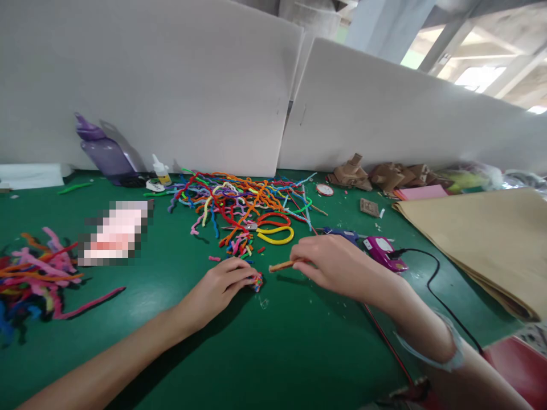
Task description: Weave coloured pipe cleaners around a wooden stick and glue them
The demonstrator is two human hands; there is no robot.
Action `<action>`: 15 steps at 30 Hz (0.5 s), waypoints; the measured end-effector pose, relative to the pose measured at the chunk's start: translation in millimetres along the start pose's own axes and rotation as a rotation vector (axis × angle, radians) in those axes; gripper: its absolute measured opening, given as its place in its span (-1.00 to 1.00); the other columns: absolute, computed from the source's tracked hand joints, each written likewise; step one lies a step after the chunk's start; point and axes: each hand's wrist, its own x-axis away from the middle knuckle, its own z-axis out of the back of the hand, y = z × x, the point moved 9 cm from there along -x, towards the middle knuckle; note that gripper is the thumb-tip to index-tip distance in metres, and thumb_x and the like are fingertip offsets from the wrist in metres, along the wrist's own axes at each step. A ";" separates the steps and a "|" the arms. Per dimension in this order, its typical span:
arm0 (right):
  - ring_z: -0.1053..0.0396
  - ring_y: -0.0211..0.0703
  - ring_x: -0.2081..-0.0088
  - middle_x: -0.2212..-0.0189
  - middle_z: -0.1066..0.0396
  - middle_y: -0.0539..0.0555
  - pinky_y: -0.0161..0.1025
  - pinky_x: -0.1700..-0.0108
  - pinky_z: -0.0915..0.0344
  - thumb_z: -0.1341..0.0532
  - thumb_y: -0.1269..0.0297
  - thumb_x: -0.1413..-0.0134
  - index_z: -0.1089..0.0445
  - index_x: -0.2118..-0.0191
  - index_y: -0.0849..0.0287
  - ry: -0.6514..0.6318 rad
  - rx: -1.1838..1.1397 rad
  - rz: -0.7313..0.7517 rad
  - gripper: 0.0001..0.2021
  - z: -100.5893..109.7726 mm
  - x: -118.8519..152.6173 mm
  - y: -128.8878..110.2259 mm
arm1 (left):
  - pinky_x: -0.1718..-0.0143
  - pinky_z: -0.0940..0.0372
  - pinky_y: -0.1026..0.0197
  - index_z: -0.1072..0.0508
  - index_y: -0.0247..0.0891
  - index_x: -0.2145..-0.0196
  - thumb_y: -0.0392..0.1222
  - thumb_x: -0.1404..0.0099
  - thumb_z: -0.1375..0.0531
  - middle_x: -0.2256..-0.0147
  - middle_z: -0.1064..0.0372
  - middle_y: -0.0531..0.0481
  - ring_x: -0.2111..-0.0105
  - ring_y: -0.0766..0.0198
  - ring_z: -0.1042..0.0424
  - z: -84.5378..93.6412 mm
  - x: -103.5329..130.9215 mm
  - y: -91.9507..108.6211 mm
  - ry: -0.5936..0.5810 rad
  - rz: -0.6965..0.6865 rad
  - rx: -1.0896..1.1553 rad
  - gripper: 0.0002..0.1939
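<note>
Near the middle of the green table (273,353), my left hand (226,282) has its fingers closed on a small multicoloured fuzzy piece (257,282). To its right, my right hand (322,259) grips a thin brown stick (282,266), whose pale tip points left toward the fuzzy piece without touching it. Short cut bits of pipe cleaner (240,245) lie just beyond my left hand. Behind them rest scissors (276,234) with red and yellow handles, beside a large tangle of coloured pipe cleaners (222,196).
More pipe cleaners (47,273) lie at left, near a pixelated patch. A purple bottle (106,156) and glue bottle (161,169) stand behind. At right are a blue tool (342,233), a magenta device (387,253) with a black cable, and brown paper (478,245).
</note>
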 end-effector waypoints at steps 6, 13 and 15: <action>-0.39 -0.18 0.34 0.38 -0.47 0.07 -0.29 0.39 -0.06 -0.11 0.39 -0.18 -0.40 0.35 0.21 -0.027 0.035 0.074 -0.86 -8.9 -14.6 -14.1 | 0.09 -0.33 0.20 -0.48 -0.13 0.10 -0.26 -0.37 -0.05 0.16 -0.40 -0.03 0.16 0.26 -0.40 0.5 1.7 -2.8 0.030 0.000 -0.006 -0.76; -0.39 -0.18 0.37 0.41 -0.46 0.09 -0.27 0.40 -0.04 -0.11 0.43 -0.16 -0.36 0.36 0.23 -0.027 0.081 0.126 -0.88 -19.9 -21.0 -27.3 | 0.08 -0.32 0.26 -0.47 -0.15 0.10 -0.24 -0.37 -0.07 0.16 -0.41 0.00 0.16 0.29 -0.41 -0.7 1.3 -4.9 0.024 0.009 0.003 -0.78; -0.38 -0.18 0.37 0.41 -0.46 0.09 -0.28 0.40 -0.04 -0.12 0.44 -0.15 -0.36 0.36 0.24 -0.045 0.081 0.134 -0.90 -21.6 -22.5 -29.7 | 0.08 -0.31 0.27 -0.47 -0.15 0.11 -0.23 -0.37 -0.07 0.16 -0.41 0.00 0.16 0.30 -0.42 -0.8 0.9 -4.5 0.021 0.010 -0.001 -0.78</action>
